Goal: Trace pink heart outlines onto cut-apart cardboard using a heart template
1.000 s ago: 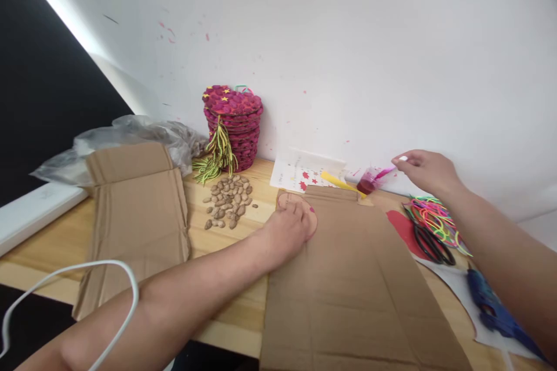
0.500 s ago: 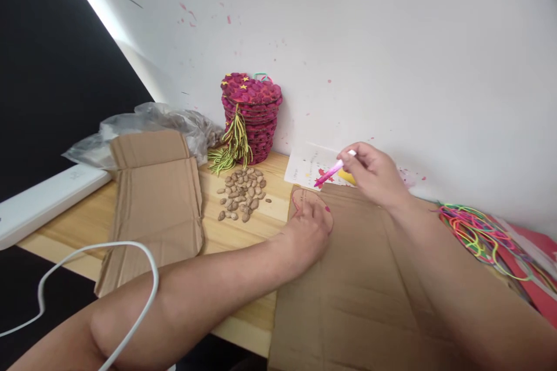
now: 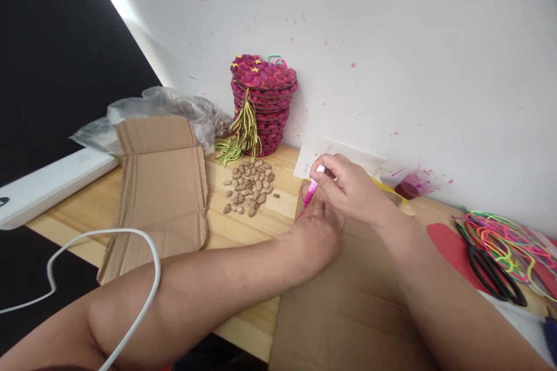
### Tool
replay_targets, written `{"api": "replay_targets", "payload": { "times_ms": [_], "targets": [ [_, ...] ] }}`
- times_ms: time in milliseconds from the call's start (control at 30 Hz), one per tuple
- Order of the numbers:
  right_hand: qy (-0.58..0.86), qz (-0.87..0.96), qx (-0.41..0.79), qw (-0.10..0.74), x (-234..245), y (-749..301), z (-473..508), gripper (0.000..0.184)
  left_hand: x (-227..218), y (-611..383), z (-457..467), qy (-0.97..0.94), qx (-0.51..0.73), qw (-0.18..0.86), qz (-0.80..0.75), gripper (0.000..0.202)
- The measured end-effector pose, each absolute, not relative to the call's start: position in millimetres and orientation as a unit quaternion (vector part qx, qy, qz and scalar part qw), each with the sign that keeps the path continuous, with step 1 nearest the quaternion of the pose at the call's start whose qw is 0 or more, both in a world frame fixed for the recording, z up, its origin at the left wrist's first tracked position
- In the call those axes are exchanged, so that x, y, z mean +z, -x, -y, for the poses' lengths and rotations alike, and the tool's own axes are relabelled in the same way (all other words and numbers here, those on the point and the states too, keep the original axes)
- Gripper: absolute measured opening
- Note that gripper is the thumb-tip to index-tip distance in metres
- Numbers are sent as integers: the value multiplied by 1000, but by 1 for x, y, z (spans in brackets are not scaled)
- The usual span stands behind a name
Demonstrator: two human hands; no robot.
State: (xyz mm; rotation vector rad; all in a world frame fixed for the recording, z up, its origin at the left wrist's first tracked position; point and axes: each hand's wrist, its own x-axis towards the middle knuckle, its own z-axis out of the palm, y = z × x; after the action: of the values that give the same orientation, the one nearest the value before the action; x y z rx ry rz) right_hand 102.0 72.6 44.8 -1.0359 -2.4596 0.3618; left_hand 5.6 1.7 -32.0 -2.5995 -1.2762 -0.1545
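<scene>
My right hand [image 3: 350, 185] pinches a pink marker [image 3: 311, 190] with a white end, its tip pointing down beside my left fingers. Beneath the tip lies a rounded, tan cutout piece [image 3: 304, 192], mostly covered by my hands. My left hand [image 3: 319, 239] rests with its fingers down on this piece, holding it against a large cardboard sheet [image 3: 348, 313]. Whether the tip touches the piece I cannot tell.
Several brown seeds or nuts [image 3: 255, 182] lie left of my hands. Behind them stands a magenta basket [image 3: 265, 110] with a yellow-green tassel. A cardboard piece [image 3: 163, 191], plastic bag [image 3: 191, 113] and white cable [image 3: 150, 255] are left; black scissors [image 3: 491, 272] and colourful cords [image 3: 509, 243] are right.
My right hand has brought the marker down and left, close to my left fingers. The view has shifted, showing the scissors and red sheet on the right.
</scene>
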Motion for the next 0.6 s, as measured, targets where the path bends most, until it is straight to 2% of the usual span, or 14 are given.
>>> {"api": "replay_targets", "payload": {
  "times_ms": [200,333,600],
  "targets": [
    [356,898,119,232,40,-104,-72,14,-23,-6,-1,894,43,139,425,54],
    [352,900,115,228,40,-104,-71,15,-18,-5,-1,895,43,113,430,52],
    [353,902,118,218,41,-103,-70,14,-26,-6,-1,897,17,132,421,51]
  ]
}}
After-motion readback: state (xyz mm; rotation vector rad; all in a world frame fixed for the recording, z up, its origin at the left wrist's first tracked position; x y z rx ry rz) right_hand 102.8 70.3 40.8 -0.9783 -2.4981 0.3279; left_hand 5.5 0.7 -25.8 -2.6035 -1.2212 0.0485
